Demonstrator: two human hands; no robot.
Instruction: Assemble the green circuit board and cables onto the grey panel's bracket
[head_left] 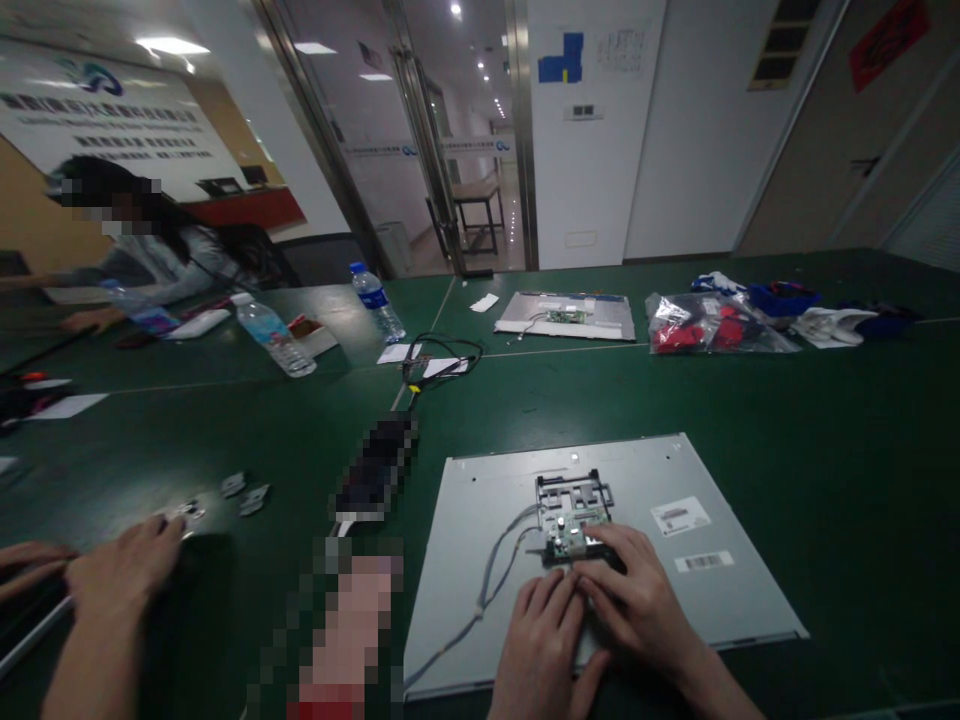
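A flat grey metal panel (pixel 480 560) lies before me with a small green circuit board (pixel 571 532) in a dark bracket frame (pixel 574 490) at its middle. My right hand (pixel 637 590) has its fingers curled over the board's near right edge, gripping it. My left hand (pixel 544 640) is beside it, fingers together and closed at the board's near edge, thumb apart below. Both sets of fingertips almost meet, so the part under them is hidden. Grey cables (pixel 487 590) run from the board to the panel's lower left. White labels (pixel 680 516) are on the panel's right side.
At left, another person's hand (pixel 124 570) is near small metal pieces (pixel 255 498). A blurred-out phone-like object (pixel 379 465) lies left of the panel. Farther back are bottles (pixel 274 335), a coiled black cable (pixel 442 360), a second panel (pixel 517 318) and a plastic bag (pixel 712 325).
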